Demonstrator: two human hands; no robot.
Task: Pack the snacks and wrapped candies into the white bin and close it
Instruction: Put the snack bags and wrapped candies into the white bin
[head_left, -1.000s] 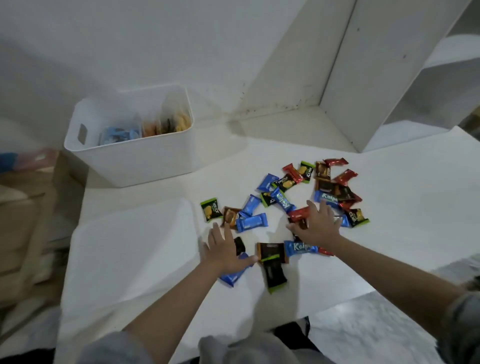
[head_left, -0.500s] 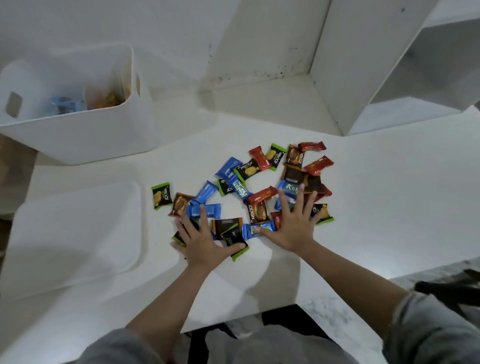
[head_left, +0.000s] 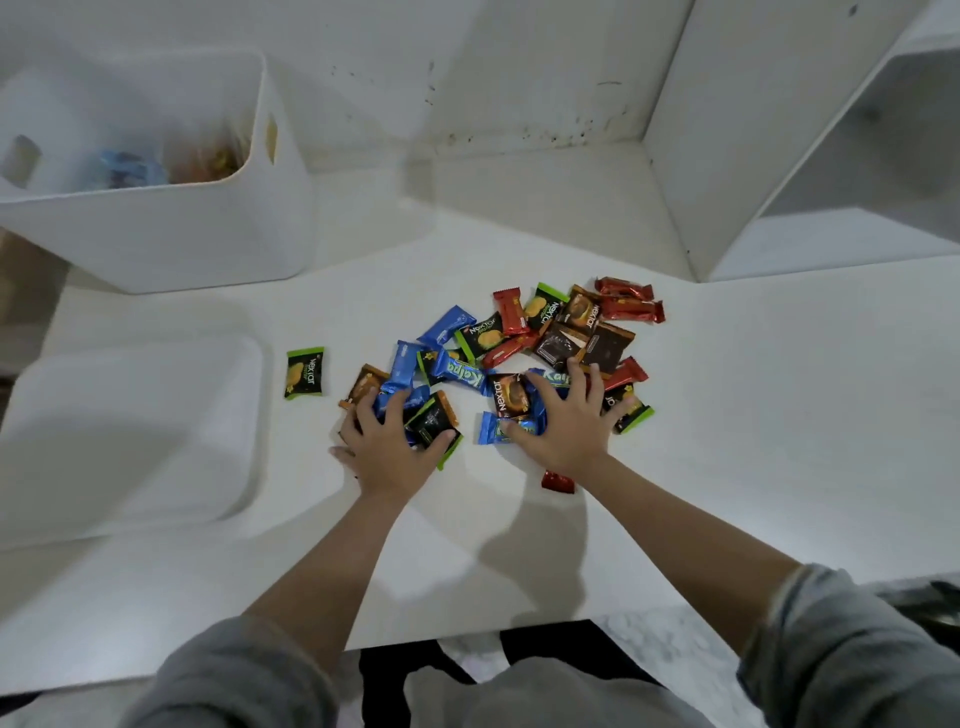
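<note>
Snacks (head_left: 524, 353) lie in a loose pile mid-table, blue, red, green-edged and brown packets overlapping; one green packet (head_left: 305, 372) sits apart, left of the pile; one red packet (head_left: 558, 482) lies just beside the right wrist, on the near side.

Left hand (head_left: 387, 449) lies palm down on the pile's near-left edge; fingers curled over blue and dark packets, thumb against a green-edged one; it grips them. Right hand (head_left: 566, 426) lies palm down on the pile's near-right part; fingers spread and slightly bent over blue and brown packets, pressing on them; no packet lifted.

Bin (head_left: 171, 234) stands at far left of the table (head_left: 727, 441), well apart from the pile; open on top; blue and orange packets show inside, blurred. Lid (head_left: 135, 431) lies flat on the table in front of the bin, left of the lone green packet, not touching it.

Grey sleeves (head_left: 841, 654) pushed up on both forearms; white shelf unit (head_left: 810, 156) at far right; white wall behind with dark specks near its base.
</note>
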